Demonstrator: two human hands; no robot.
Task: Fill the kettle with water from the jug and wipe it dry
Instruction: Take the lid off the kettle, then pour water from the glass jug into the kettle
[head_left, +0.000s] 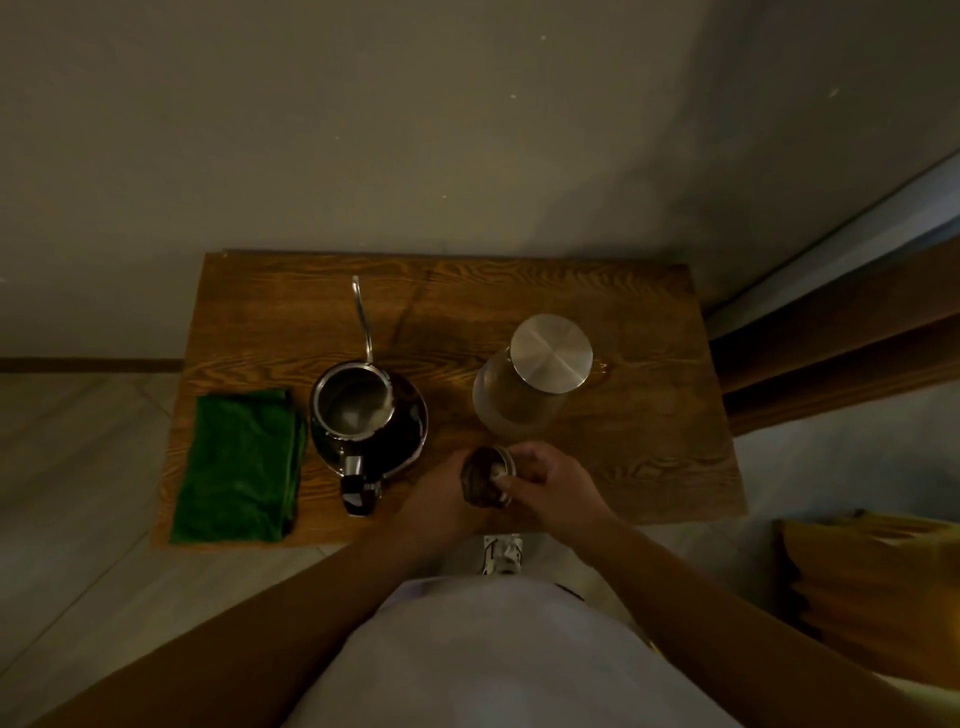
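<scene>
While the kettle (366, 415) stands open on the wooden table (649, 467), left of centre, its thin spout (362, 317) points toward the far wall (363, 130) and its dark handle (358, 493) toward the near edge. Its lid (485, 475) is off, held tilted between both hands just right of the handle and above the near part of the table. The left hand (439, 496) cups the lid from the left, and the right hand (553, 483) closes on it from the right, thumb over its rim; the light is dim, so I cannot tell which hand bears the weight. The glass jug (519, 400) stands right of the kettle, a little farther back than the hands, apart from them, with its round metal cap (551, 352) on. A folded green cloth (241, 465) lies at the table's left end, just beside the kettle.
</scene>
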